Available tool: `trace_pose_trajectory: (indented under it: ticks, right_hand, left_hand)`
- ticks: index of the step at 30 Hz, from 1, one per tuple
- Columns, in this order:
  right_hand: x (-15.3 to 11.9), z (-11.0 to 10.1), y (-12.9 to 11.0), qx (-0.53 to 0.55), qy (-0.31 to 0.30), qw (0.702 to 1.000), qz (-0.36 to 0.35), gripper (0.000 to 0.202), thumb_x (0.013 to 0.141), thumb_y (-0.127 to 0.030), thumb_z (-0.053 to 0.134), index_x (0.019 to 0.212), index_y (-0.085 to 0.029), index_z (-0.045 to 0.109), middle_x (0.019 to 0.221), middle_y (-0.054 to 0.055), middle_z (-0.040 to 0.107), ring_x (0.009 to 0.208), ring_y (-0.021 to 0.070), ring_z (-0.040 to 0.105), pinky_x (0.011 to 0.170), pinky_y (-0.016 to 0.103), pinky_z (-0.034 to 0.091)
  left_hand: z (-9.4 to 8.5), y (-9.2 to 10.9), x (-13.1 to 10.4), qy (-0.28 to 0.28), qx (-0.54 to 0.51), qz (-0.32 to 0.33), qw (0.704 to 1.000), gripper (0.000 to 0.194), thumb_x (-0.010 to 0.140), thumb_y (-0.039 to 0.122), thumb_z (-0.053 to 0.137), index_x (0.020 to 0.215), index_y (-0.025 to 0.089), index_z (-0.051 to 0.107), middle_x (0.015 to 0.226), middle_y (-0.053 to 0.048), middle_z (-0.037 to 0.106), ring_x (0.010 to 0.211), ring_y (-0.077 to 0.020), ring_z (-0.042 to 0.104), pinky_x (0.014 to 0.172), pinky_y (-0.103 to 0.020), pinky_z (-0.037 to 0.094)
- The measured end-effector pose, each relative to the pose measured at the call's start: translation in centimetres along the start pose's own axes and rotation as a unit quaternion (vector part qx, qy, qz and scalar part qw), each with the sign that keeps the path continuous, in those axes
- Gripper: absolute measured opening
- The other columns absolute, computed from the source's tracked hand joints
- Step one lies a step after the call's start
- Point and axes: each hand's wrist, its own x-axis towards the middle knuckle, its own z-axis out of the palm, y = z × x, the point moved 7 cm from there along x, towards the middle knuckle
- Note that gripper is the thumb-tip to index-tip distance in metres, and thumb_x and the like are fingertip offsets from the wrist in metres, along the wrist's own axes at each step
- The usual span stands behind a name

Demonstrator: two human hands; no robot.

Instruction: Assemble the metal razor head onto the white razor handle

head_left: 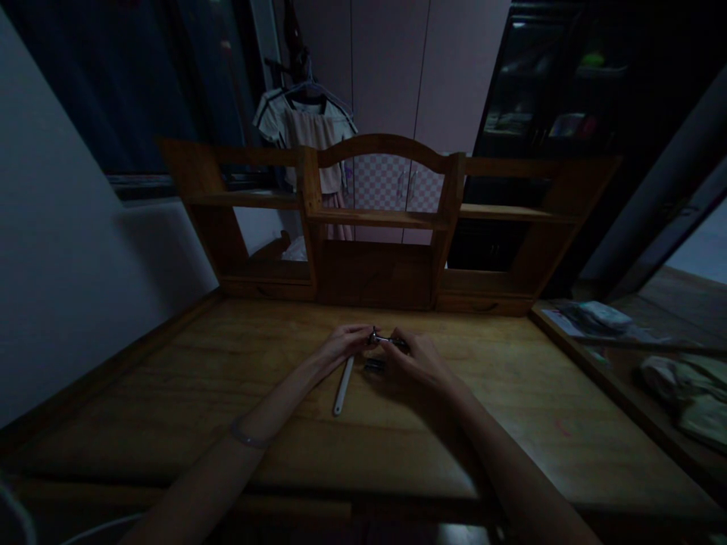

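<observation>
Over the middle of the desk, my left hand is closed, its fingertips pinching a small dark, shiny metal piece. My right hand grips a slim tool with a bright metal shaft and a dark end, its tip meeting the piece at the left fingertips. The exact kind of both is too small and dim to tell. Below my left hand lies a slim white strip with a hole at its near end; the hand hides its far end. Between the hands, a small dark object rests on the desk.
A wooden shelf unit rises along the back of the wooden desk. A wall borders the left side. To the right, a lower surface holds a plastic-wrapped bundle and folded cloth. The room is dim.
</observation>
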Motion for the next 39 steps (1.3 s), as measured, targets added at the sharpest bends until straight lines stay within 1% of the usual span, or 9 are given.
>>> trace_pose_trajectory:
  ticks: [6,19,25,29,31,33,35,37,39]
  right_hand:
    - [0.3,0.1,0.8,-0.033,0.017,0.999,0.018,0.046,0.087,-0.06,0.041,0.073,-0.02,0.059,0.063,0.002,0.059,0.057,0.0134,0.052,0.052,0.023,0.027]
    - [0.5,-0.9,0.8,-0.076,0.059,0.995,0.026,0.052,0.087,-0.062,0.041,0.066,-0.019,0.061,0.06,0.004,0.062,0.055,0.0142,0.053,0.052,0.025,0.025]
    - [0.4,-0.8,0.6,-0.045,0.058,0.997,0.02,0.053,0.085,-0.062,0.043,0.063,-0.017,0.062,0.056,0.002,0.06,0.052,0.012,0.051,0.051,0.023,0.025]
    - [0.5,-1.1,1.0,-0.018,0.098,0.995,0.023,0.052,0.086,-0.06,0.043,0.064,-0.017,0.062,0.058,0.001,0.06,0.052,0.0114,0.05,0.051,0.023,0.025]
    - [0.6,-1.5,1.8,-0.011,0.126,0.991,0.041,0.052,0.086,-0.06,0.043,0.065,-0.017,0.062,0.059,0.001,0.059,0.053,0.0116,0.05,0.051,0.022,0.026]
    - [0.6,-1.9,3.0,-0.012,0.152,0.986,0.069,0.053,0.086,-0.062,0.043,0.065,-0.017,0.063,0.058,0.001,0.059,0.054,0.0122,0.05,0.052,0.022,0.026]
    - [0.6,-2.5,4.4,-0.018,0.172,0.98,0.097,0.055,0.085,-0.064,0.042,0.065,-0.017,0.063,0.058,0.002,0.058,0.054,0.0128,0.05,0.052,0.023,0.027]
    - [0.6,-3.0,5.7,-0.023,0.188,0.975,0.12,0.057,0.085,-0.065,0.04,0.065,-0.017,0.062,0.058,0.002,0.058,0.054,0.0132,0.049,0.052,0.023,0.027]
    - [0.5,-3.4,6.9,-0.022,0.199,0.969,0.142,0.059,0.085,-0.067,0.038,0.066,-0.017,0.063,0.059,0.003,0.058,0.054,0.0135,0.048,0.052,0.023,0.026]
  left_hand:
    - [0.4,-0.2,0.0,-0.025,0.01,0.001,1.0,0.034,0.074,0.032,0.073,0.1,0.009,0.071,0.098,-0.014,0.07,0.091,-0.021,0.065,0.088,-0.032,0.05]
    - [1.3,-0.5,-0.2,-0.064,-0.007,-0.001,0.998,0.037,0.073,0.027,0.074,0.105,0.009,0.069,0.112,-0.016,0.066,0.104,-0.024,0.063,0.099,-0.034,0.044]
    - [0.3,-0.6,0.1,-0.03,0.003,-0.004,1.0,0.037,0.072,0.025,0.075,0.104,0.007,0.067,0.107,-0.015,0.068,0.099,-0.0211,0.065,0.096,-0.031,0.047]
    - [-0.9,0.2,0.5,0.024,0.018,0.041,0.999,0.045,0.073,0.028,0.074,0.112,0.012,0.059,0.106,-0.013,0.069,0.095,-0.0194,0.066,0.09,-0.031,0.05]
    - [-1.4,0.8,0.5,0.048,0.054,0.07,0.995,0.044,0.075,0.032,0.072,0.113,0.015,0.055,0.104,-0.012,0.069,0.094,-0.0188,0.067,0.084,-0.031,0.052]
    - [-1.6,1.2,0.5,0.064,0.121,0.089,0.987,0.038,0.076,0.036,0.069,0.106,0.016,0.056,0.1,-0.01,0.07,0.09,-0.0187,0.067,0.077,-0.03,0.052]
    - [-1.2,1.8,0.6,0.053,0.214,0.102,0.97,0.031,0.076,0.038,0.067,0.096,0.016,0.059,0.095,-0.009,0.071,0.086,-0.0189,0.066,0.074,-0.031,0.052]
    - [-0.2,2.6,0.7,0.014,0.322,0.122,0.939,0.024,0.074,0.036,0.068,0.087,0.016,0.063,0.096,-0.008,0.069,0.089,-0.02,0.065,0.079,-0.033,0.05]
    - [1.1,3.4,0.7,-0.027,0.43,0.151,0.89,0.017,0.071,0.031,0.071,0.079,0.017,0.067,0.104,-0.008,0.066,0.101,-0.0222,0.06,0.089,-0.035,0.045]
